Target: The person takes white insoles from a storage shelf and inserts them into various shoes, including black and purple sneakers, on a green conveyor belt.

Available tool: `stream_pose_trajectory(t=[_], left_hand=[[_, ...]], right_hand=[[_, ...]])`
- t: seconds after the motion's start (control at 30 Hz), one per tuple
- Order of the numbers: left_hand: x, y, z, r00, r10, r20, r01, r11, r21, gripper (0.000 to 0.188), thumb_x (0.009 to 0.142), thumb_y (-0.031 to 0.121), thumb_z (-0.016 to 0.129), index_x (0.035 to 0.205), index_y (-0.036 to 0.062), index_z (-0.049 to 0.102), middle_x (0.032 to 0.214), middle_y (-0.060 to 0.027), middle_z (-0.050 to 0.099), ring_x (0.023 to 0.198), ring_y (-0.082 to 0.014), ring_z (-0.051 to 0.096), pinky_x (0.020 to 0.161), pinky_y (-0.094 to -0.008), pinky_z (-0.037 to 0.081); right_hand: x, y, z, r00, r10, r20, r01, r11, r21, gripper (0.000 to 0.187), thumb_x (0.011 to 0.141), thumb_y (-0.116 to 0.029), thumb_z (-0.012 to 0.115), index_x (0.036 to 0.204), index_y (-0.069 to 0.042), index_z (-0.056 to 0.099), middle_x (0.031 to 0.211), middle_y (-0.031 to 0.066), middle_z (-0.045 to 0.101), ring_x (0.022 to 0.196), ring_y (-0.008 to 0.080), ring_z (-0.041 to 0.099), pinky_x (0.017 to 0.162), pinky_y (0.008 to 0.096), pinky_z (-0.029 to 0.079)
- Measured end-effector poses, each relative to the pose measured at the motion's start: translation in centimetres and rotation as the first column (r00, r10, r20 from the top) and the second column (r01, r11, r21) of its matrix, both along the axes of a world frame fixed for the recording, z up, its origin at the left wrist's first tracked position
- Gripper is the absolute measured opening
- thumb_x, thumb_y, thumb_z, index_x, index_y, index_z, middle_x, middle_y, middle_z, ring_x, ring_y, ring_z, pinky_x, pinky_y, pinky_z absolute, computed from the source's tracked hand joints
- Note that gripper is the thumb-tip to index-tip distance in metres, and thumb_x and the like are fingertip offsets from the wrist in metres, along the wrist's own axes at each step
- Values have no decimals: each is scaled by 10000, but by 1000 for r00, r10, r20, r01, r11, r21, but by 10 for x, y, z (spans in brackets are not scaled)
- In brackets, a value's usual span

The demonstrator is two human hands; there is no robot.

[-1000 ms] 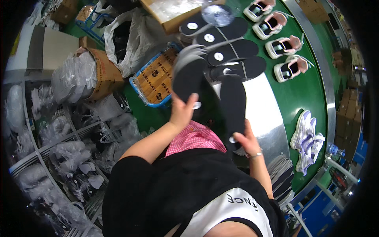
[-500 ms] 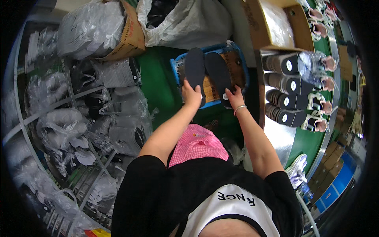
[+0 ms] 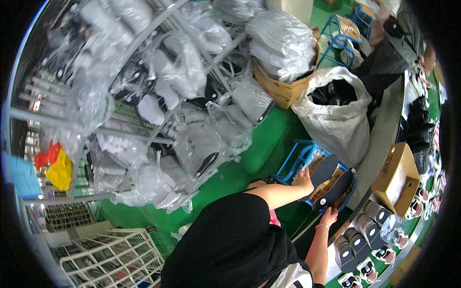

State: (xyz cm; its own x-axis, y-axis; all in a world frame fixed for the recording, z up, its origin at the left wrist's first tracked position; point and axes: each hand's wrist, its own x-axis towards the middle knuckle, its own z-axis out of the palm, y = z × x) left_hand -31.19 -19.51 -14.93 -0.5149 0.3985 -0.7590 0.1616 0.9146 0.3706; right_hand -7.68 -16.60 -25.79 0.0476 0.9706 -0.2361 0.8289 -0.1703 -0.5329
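Note:
Two dark insoles lie side by side over a blue stool (image 3: pixel 294 152) with brown cardboard on its top. My left hand (image 3: pixel 302 183) is closed at the lower end of the left insole (image 3: pixel 323 169). The right insole (image 3: pixel 338 186) has a white round sticker near its heel, and my right hand (image 3: pixel 329 217) pinches that end. Part of each insole's grip is hidden by my fingers.
A rack with bagged grey insoles (image 3: pixel 199 149) stands at left. Beyond the stool are a white sack (image 3: pixel 336 115) and a cardboard box (image 3: pixel 283 89). At right, a bench carries insole stacks (image 3: pixel 370 228), an open carton (image 3: pixel 396 180) and pink-white shoes. A white wire basket (image 3: pixel 113 259) stands lower left.
My view has swung to the left, so the stool and both hands now appear lower and further right. Both hands stay at the insoles.

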Motion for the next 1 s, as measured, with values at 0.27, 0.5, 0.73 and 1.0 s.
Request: stream_pose_trajectory(t=[0.27,0.5,0.73,1.0], left_hand=[[-88,-141,11,935,276,-221,-142,865,481,499,624,161,597,1070,-11,453,1008,-223,507,965,-317,484,848,-363,384],[-263,-228,171,628,717,-304,9,384,923,252,759,113,547,991,48,474,836,-70,534,754,-159,513,695,-280,435],[-406,-341,337,90,768,-634,418,548,724,213,763,99,524,959,17,500,826,-133,578,761,-261,561,682,-332,440],[-507,-397,345,176,-66,-982,256,966,-19,452,810,351,447,1157,67,398,1119,-143,470,1027,-283,447,911,-399,290]], right_hand=[[-16,-80,41,708,-256,-658,-63,905,-420,253,775,-157,511,1013,-80,473,738,-2,485,570,76,462,409,199,359],[-154,-89,204,631,-45,-775,-506,733,-455,183,825,-209,492,931,-63,521,782,49,570,624,129,558,486,240,453],[-329,-102,344,386,275,-881,-873,418,-253,316,837,-224,475,1029,27,465,868,120,562,772,199,551,687,302,453],[-607,-193,496,-269,459,-847,-916,151,373,318,839,-189,490,1053,45,474,942,92,561,857,148,538,772,265,421]])
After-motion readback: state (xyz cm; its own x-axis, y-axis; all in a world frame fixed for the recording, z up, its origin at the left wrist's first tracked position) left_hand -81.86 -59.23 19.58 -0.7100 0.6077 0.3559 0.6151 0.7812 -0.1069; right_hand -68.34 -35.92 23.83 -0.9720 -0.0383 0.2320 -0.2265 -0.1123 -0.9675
